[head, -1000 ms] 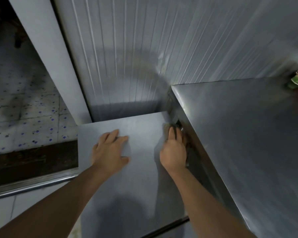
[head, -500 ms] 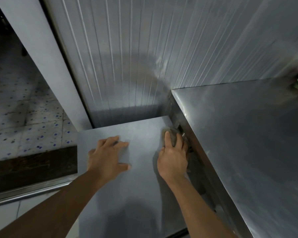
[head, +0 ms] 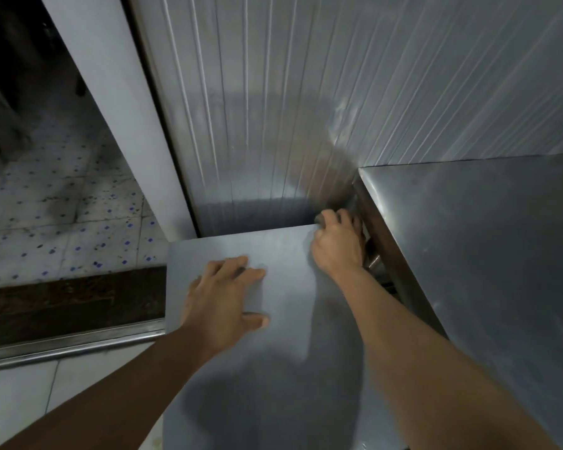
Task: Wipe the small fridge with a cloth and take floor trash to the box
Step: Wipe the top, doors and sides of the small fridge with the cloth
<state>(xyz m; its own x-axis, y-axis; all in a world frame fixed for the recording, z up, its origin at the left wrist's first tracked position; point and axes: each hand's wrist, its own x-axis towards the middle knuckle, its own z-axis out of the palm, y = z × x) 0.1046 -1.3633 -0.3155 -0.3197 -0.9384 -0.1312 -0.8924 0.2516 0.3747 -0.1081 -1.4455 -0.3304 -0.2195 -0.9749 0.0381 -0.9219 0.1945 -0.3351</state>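
The right hand (head: 338,245) has slid its cloth (head: 320,218), barely visible, to the fridge top's (head: 273,254) far corner.

no writing, label, brand or number can be read anywhere here, on the fridge, wall or floor.

Wall: ribbed grey metal panelling (head: 306,92) straight ahead, vertical grooves, a soft sheen at the right.
Door frame: a plain pale post (head: 121,115) slanting along the panelling's left edge.
Floor: beyond the post, white tiles with small blue dots (head: 62,228), smeared dark with grime.
Threshold: a dark strip (head: 69,303) with a metal rail just below it.
Bench: a steel top (head: 485,254) at right, butted against the wall.
Light: dim, cool.
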